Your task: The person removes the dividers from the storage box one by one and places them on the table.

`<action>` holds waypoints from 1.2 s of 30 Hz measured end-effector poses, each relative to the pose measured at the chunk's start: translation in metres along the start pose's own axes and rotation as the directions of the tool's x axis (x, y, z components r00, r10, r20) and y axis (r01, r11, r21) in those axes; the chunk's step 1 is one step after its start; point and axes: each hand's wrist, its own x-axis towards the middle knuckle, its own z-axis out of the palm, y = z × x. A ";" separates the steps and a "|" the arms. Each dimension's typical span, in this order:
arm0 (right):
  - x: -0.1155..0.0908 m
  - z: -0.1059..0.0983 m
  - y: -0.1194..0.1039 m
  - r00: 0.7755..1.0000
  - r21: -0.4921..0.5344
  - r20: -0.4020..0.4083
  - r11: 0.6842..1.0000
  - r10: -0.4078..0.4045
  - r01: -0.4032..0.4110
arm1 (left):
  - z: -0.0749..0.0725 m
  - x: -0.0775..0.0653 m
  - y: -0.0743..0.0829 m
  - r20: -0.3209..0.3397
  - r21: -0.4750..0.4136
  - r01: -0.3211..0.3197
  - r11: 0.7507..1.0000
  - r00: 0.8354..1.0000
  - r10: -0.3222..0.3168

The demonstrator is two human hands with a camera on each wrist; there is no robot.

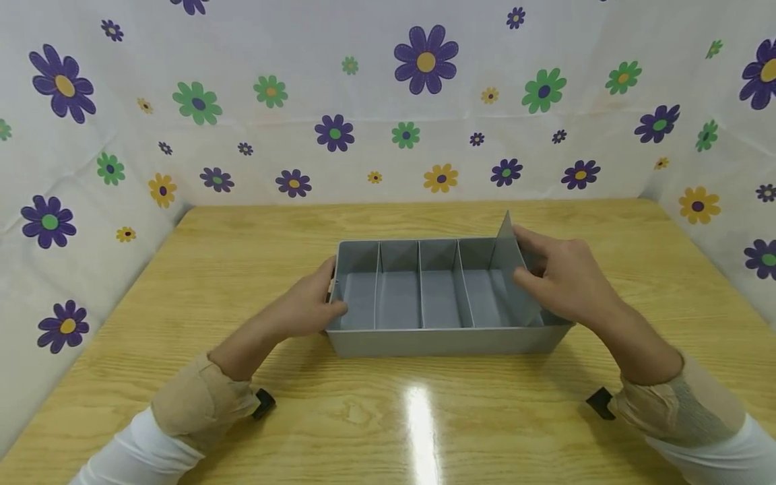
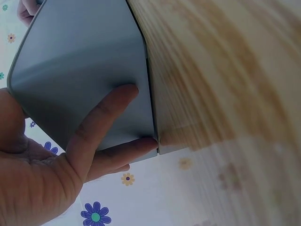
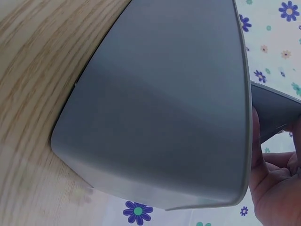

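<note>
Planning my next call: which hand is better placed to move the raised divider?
Likely the right hand: it grips the raised divider near the right end of the box. The left hand holds the opposite end, with several compartments between it and that divider.

Flower-print white cloth walls, glossy wood-grain table, bright light reflection

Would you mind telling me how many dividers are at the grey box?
4: in the grey box stand a left divider, a middle divider and a right divider; the right hand holds a fourth divider toward the right end. That hand may hide more.
</note>
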 end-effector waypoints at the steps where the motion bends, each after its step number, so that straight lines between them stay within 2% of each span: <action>1: 0.000 0.000 0.000 1.000 0.002 -0.002 1.000 0.001 -0.001 | 0.000 0.000 0.000 -0.001 0.004 0.001 1.000 1.000 -0.001; 6: -0.001 0.001 -0.001 0.999 0.016 -0.025 1.000 0.021 -0.021 | 0.002 0.000 -0.002 -0.010 0.025 0.000 1.000 1.000 0.000; 15: 0.001 -0.003 -0.004 0.987 0.098 -0.079 0.986 0.142 -0.134 | 0.000 0.000 0.000 -0.013 0.029 -0.021 0.999 1.000 0.021; 30: 0.001 -0.011 -0.005 0.979 0.113 -0.054 0.975 0.199 -0.192 | 0.002 0.000 0.000 -0.008 0.022 -0.005 1.000 1.000 0.005; 36: 0.000 -0.014 -0.005 0.980 0.122 -0.050 0.975 0.193 -0.186 | 0.001 0.000 0.002 -0.001 0.025 -0.003 1.000 1.000 0.003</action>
